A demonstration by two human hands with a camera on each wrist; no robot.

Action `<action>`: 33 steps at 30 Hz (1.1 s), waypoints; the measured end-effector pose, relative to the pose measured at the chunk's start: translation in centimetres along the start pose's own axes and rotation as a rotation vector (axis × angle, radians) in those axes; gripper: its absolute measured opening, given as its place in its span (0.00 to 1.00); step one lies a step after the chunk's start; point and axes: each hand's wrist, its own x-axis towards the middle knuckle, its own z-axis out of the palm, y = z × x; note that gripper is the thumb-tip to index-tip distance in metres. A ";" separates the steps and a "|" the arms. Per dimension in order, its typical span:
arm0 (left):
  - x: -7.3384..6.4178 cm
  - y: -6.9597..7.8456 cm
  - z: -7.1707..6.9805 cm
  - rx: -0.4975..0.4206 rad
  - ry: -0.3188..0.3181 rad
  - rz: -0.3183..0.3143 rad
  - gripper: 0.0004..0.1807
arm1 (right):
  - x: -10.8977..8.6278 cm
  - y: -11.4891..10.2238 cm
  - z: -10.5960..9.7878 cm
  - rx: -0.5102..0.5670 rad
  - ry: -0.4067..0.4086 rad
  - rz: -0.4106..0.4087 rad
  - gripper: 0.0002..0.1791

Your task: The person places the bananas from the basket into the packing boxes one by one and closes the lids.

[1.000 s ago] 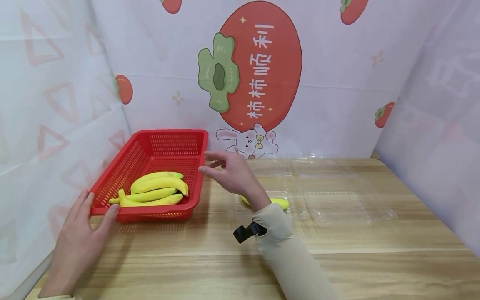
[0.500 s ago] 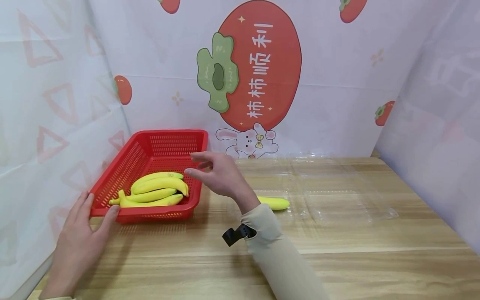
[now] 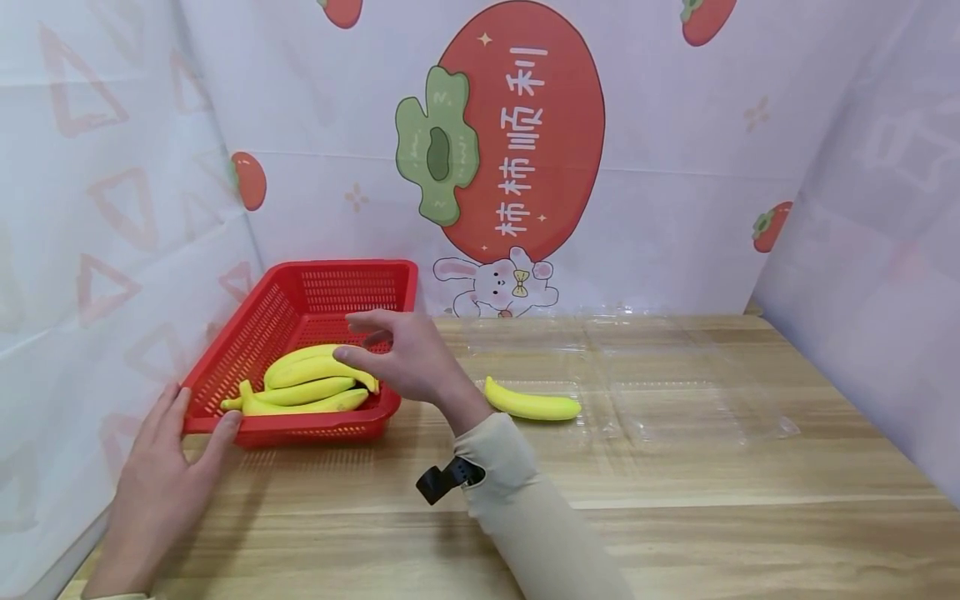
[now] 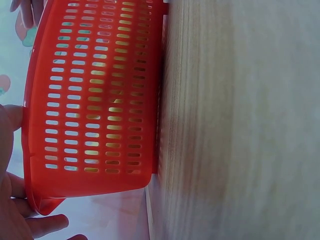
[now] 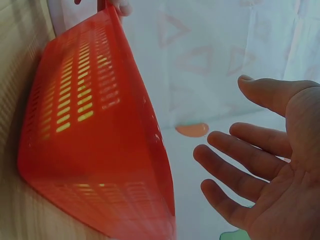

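In the head view a red plastic basket [image 3: 300,423] with slotted walls stands at the left. Several yellow bananas [image 3: 303,390] lie in its near part. My left hand [image 3: 161,479] holds the basket's near left corner, thumb on the front rim and fingers round the side; the left wrist view shows the thumb [image 4: 14,116] at the rim. Over the basket's right side hovers my right hand [image 3: 405,354], fingers spread and apart from the bananas. In the right wrist view its palm and fingers [image 5: 250,155] are bare. A single banana [image 3: 534,405] lies further right.
The single banana lies in one half of a clear plastic tray [image 3: 675,385] with a hinged-looking other half beside it. White printed cloth [image 3: 675,225] closes off the back and both sides of the wooden table [image 3: 360,533].
My right hand has moved left, from the basket's right rim to above the bananas, uncovering the single banana in the tray. The left hand stays at the corner.
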 end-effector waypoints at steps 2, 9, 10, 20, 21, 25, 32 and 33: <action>0.0 0.0 0.0 0.004 0.000 -0.004 0.54 | 0.1 -0.2 0.3 -0.005 -0.012 -0.010 0.30; 0.1 -0.1 0.1 0.009 0.002 0.001 0.54 | 0.2 -1.0 1.1 -0.024 -0.022 -0.012 0.30; 0.0 -0.2 0.1 0.007 0.003 0.004 0.54 | 0.2 -1.0 1.3 -0.026 -0.024 -0.010 0.30; 0.2 0.0 -0.1 0.018 0.001 -0.024 0.54 | 0.6 -1.1 3.4 -0.064 -0.060 -0.035 0.30; 0.2 0.0 0.0 0.017 -0.001 -0.026 0.54 | 0.7 -0.9 3.8 -0.078 -0.059 -0.037 0.30; 0.2 0.0 0.0 0.020 0.000 -0.025 0.55 | 0.8 -0.3 5.1 -0.153 -0.055 -0.022 0.29; 0.3 0.1 0.2 0.025 0.003 -0.032 0.54 | 0.8 0.0 5.9 -0.260 -0.049 -0.019 0.31; 0.3 0.2 0.2 0.025 0.003 -0.039 0.54 | 0.8 0.0 5.9 -0.265 -0.049 -0.013 0.31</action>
